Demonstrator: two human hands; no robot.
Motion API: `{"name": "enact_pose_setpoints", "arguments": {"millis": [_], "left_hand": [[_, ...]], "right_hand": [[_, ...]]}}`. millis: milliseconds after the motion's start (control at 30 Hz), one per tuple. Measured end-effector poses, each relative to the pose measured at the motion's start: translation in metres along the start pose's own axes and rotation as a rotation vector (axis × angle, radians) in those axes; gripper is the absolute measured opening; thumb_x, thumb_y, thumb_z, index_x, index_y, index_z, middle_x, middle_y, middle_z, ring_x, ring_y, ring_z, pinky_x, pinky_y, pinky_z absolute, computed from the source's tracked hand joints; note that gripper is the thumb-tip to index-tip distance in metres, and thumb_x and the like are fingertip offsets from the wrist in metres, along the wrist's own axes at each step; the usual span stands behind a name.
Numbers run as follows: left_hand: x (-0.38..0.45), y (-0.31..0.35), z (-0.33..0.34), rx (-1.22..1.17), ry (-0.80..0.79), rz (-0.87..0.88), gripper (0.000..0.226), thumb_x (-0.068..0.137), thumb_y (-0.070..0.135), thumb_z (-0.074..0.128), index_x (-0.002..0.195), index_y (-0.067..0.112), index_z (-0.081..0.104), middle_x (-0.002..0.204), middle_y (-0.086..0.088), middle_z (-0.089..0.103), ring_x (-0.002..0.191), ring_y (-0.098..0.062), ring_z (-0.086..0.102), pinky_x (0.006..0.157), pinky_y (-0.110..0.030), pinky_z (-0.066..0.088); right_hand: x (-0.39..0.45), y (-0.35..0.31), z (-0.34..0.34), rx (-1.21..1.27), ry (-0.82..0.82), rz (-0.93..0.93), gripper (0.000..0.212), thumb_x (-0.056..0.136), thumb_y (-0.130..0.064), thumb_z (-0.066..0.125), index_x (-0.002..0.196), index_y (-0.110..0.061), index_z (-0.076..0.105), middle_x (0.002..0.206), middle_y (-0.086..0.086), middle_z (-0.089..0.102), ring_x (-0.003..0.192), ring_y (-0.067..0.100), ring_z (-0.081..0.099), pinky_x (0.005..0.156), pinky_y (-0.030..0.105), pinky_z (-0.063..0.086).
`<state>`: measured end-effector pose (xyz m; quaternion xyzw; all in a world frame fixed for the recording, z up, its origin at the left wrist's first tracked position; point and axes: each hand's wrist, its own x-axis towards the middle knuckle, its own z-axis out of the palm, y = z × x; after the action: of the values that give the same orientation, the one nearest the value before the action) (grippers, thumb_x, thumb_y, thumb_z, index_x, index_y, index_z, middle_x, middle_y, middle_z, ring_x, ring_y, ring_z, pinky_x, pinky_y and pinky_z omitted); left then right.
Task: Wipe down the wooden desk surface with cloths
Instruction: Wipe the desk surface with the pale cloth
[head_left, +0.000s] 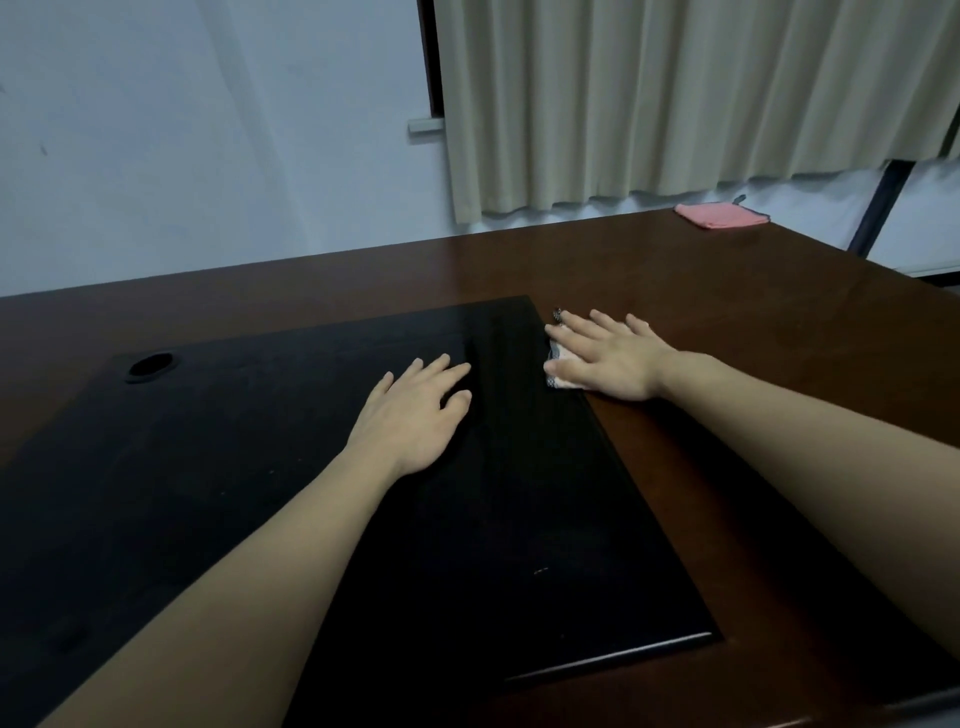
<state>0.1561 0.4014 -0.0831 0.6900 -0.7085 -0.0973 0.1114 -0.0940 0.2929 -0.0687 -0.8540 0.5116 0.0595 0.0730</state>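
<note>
A dark brown wooden desk (727, 322) carries a large black inset panel (519, 519) across its middle. My right hand (610, 356) lies flat with straight fingers on a small pale cloth (561, 382), pressing it down at the panel's right edge; only a corner of the cloth shows by the thumb. My left hand (415, 410) rests flat on the black panel with spread fingers and nothing under it. A folded pink cloth (719, 214) lies at the far right corner of the desk.
A round cable hole (149, 365) sits in the panel's far left. A pale wall stands behind the desk and beige curtains (675, 104) hang over its far right edge. A dark post (883, 208) stands beyond the right corner.
</note>
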Motion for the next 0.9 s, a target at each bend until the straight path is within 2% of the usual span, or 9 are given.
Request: {"name": "enact_pose_setpoints", "arguments": {"millis": [133,267,400,500,600,733,900], "left_hand": [[0.000,0.001,-0.001,0.001,-0.005,-0.012,0.049,0.109,0.043,0.029,0.158,0.039,0.026,0.168,0.013,0.013,0.156,-0.013,0.006,0.125,-0.040,0.003],[0.001,0.001,0.000,0.010,-0.002,-0.016,0.050,0.108,0.044,0.029,0.158,0.040,0.026,0.168,0.013,0.014,0.156,-0.013,0.007,0.126,-0.040,0.004],[0.003,0.001,0.001,0.023,0.001,-0.013,0.050,0.108,0.044,0.029,0.158,0.040,0.026,0.168,0.013,0.014,0.156,-0.014,0.008,0.125,-0.041,0.004],[0.002,0.000,0.001,0.025,-0.009,-0.014,0.050,0.109,0.044,0.028,0.158,0.039,0.025,0.168,0.013,0.013,0.156,-0.014,0.007,0.125,-0.041,0.004],[0.002,-0.001,0.000,0.020,-0.018,-0.016,0.050,0.109,0.044,0.028,0.158,0.040,0.025,0.168,0.014,0.012,0.156,-0.013,0.006,0.126,-0.040,0.003],[0.001,0.000,-0.002,0.016,-0.018,-0.018,0.050,0.109,0.045,0.028,0.158,0.040,0.024,0.168,0.014,0.012,0.156,-0.012,0.006,0.126,-0.040,0.003],[0.003,-0.003,0.001,0.021,-0.018,-0.009,0.050,0.109,0.045,0.028,0.158,0.041,0.023,0.168,0.015,0.011,0.156,-0.012,0.005,0.126,-0.039,0.003]], "right_hand": [[0.001,-0.006,0.001,-0.006,0.003,0.017,0.078,0.094,-0.078,0.016,0.161,-0.041,0.001,0.169,-0.011,-0.011,0.156,0.025,-0.007,0.123,0.056,-0.005],[-0.046,-0.024,0.007,-0.015,-0.017,-0.138,0.079,0.093,-0.077,0.013,0.161,-0.041,-0.003,0.168,-0.011,-0.015,0.156,0.024,-0.012,0.124,0.055,-0.006],[-0.111,-0.036,0.016,-0.050,-0.061,-0.306,0.089,0.078,-0.083,0.000,0.157,-0.044,-0.011,0.164,-0.016,-0.024,0.152,0.014,-0.023,0.123,0.049,-0.014],[-0.130,-0.028,0.022,-0.044,-0.071,-0.339,0.080,0.085,-0.082,0.007,0.156,-0.049,-0.012,0.162,-0.021,-0.026,0.150,0.010,-0.029,0.122,0.044,-0.019],[-0.120,-0.019,0.020,-0.025,-0.065,-0.316,0.079,0.087,-0.082,0.011,0.156,-0.050,-0.010,0.164,-0.021,-0.022,0.151,0.010,-0.025,0.123,0.043,-0.017],[-0.080,0.001,0.008,-0.005,-0.035,-0.176,0.086,0.082,-0.082,0.009,0.159,-0.046,-0.004,0.167,-0.016,-0.014,0.155,0.015,-0.014,0.125,0.047,-0.009],[-0.021,0.025,0.002,0.006,0.000,-0.035,0.076,0.095,-0.077,0.017,0.160,-0.043,0.001,0.169,-0.013,-0.009,0.157,0.021,-0.007,0.125,0.052,-0.004]]}}
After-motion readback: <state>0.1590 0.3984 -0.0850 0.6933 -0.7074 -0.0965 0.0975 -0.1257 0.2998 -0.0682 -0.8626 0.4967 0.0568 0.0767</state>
